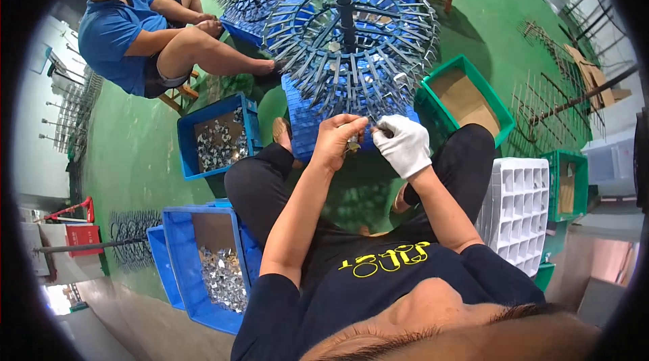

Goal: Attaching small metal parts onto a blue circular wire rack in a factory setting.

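Holds the thumb and first finger of the bare left hand (336,141) pinched almost together — with the other fingers curled in, and a small shiny piece (353,147) held at their lower side, below the pinch. Bends the fingers of the white-gloved right hand (405,146) into a loose curl, with only a small gap by the thumb — cannot tell about any hold on something there. Has both hands close together at the near side of a big round rack (348,36) full of thin metal arms, by a pile of blue crates (304,124). Has on the left a blue bin (186,148) with shiny bits (220,145) in it, and closer in, a bigger blue bin (186,259) with more. Has on the right a green tray (492,94) with a brown bottom, and nearer, a white crate (495,199) with square holes. Shares the green floor (122,158) with a person (115,33) in a blue shirt, sitting at the upper left.
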